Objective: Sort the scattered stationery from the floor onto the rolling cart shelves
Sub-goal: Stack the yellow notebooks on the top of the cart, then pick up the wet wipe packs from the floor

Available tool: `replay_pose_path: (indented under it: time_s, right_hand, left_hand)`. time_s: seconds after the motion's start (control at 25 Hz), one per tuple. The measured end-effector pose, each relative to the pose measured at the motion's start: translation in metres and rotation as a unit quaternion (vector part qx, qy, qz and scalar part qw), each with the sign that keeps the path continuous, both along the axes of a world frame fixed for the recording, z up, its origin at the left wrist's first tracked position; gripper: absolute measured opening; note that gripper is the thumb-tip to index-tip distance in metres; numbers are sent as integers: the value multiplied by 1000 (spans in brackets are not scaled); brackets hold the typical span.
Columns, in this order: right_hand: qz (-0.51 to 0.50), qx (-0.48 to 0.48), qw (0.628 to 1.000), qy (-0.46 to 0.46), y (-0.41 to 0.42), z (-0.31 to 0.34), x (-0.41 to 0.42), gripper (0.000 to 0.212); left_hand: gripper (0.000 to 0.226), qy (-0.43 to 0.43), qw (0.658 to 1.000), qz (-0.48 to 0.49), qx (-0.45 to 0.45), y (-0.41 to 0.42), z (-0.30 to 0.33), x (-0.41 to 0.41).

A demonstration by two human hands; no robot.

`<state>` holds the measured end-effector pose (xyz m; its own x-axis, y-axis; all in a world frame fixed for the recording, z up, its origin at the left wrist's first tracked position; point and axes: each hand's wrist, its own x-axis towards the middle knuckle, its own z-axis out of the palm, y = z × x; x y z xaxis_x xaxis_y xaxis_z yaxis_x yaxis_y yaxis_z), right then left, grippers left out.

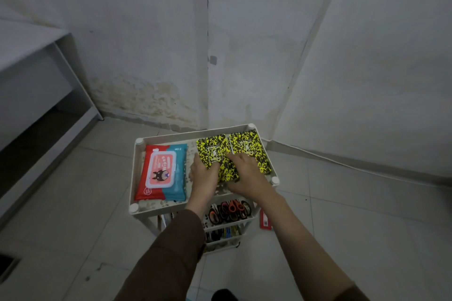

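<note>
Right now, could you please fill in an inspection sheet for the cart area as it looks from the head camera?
Surface: top shelf of the white rolling cart, rimmed, perforated base.
Job's things: three yellow-and-black notebooks on the top shelf, right part; scissors on the shelf below; lower contents too dark to tell.
Clutter: wipes pack lying flat on the top shelf, left part; red item on the floor right of the cart.
Grippers: left hand grips the left notebook's near edge; right hand rests on the notebooks.
Cables: white cord along the right wall's base.
Surroundings: tiled floor, stained wall corner, grey furniture at left.
</note>
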<state>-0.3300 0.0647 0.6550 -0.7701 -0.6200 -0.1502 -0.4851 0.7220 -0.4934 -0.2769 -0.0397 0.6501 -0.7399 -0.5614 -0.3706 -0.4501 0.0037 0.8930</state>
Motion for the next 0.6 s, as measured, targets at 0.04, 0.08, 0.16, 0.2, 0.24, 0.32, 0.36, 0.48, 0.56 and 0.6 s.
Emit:
replay_pose_path:
  time_s: [0.04, 0.08, 0.16, 0.2, 0.24, 0.32, 0.36, 0.48, 0.56, 0.6]
  right_hand:
    - [11, 12, 1000, 4, 0, -1, -1, 74]
    - [17, 20, 999, 19, 0, -1, -1, 74]
    - [21, 27, 997, 63, -1, -3, -3, 70]
    - [18, 25, 996, 79, -1, -4, -3, 67]
    - [13, 21, 996, 90, -1, -5, -2, 64]
    - [4, 22, 994, 108, -1, -8, 1, 59]
    - [0, 27, 993, 117, -2, -10, 3, 57]
    - [-17, 42, 990, 132, -6, -10, 6, 59]
    - [-22, 42, 989, 138, -11, -9, 12, 67]
    - [-27, 39, 988, 145, -15, -9, 17, 71]
  left_hand:
    - [69, 20, 1000, 4, 12, 1, -1, 1]
    - [68, 41, 999, 10, 23, 1, -1, 2]
    - [68, 74, 996, 14, 42, -1, 1, 5]
    - [67, 85, 995, 12, 51, -3, 1, 7]
    - [66, 92, 994, 8, 61, -4, 2, 9]
    - [63, 109, 993, -8, 33, -9, 3, 17]
    - [60, 112, 993, -21, -23, -15, 3, 23]
    - [52, 20, 933, -120, -338, -52, -4, 40]
    - [58, -92, 878, -200, -425, -75, -10, 52]
    - [61, -129, 868, -223, -425, -81, -11, 57]
